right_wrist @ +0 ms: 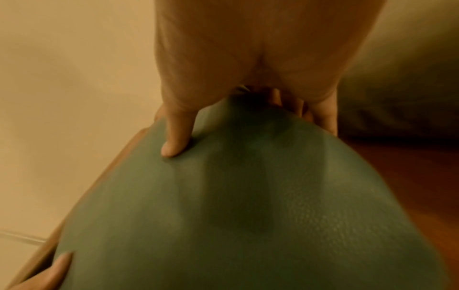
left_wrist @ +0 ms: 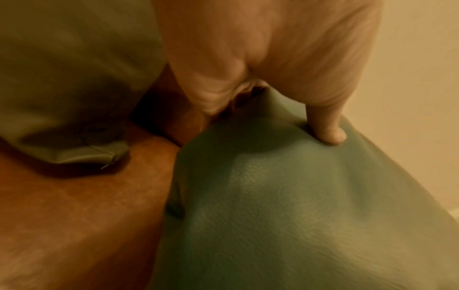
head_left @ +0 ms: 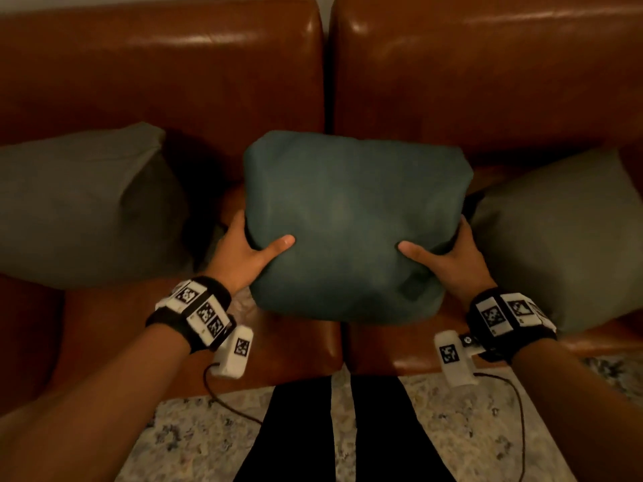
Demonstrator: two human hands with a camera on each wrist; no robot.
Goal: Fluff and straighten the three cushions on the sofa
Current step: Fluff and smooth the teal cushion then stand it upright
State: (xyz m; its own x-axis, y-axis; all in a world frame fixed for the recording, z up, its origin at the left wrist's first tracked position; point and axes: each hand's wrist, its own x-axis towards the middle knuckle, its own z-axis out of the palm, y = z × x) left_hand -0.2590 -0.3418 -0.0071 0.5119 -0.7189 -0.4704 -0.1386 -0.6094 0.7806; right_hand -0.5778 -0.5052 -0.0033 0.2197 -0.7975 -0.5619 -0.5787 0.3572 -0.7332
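A teal cushion [head_left: 351, 217] is held over the middle of the brown leather sofa [head_left: 174, 81], between both hands. My left hand [head_left: 248, 253] grips its lower left side, thumb on the front and fingers behind. My right hand [head_left: 449, 255] grips its lower right side the same way. In the left wrist view the thumb [left_wrist: 327, 129] presses into the teal cushion [left_wrist: 285, 206]; in the right wrist view the thumb [right_wrist: 176, 137] dents the teal cushion [right_wrist: 248, 206]. A grey-green cushion [head_left: 87, 203] leans at the left, another grey-green cushion [head_left: 563, 238] at the right.
The sofa seat's front edge [head_left: 295, 360] lies just below the held cushion. A pale patterned rug [head_left: 195, 440] covers the floor in front, where my dark-trousered legs [head_left: 348, 429] stand. Cables hang from both wrist devices.
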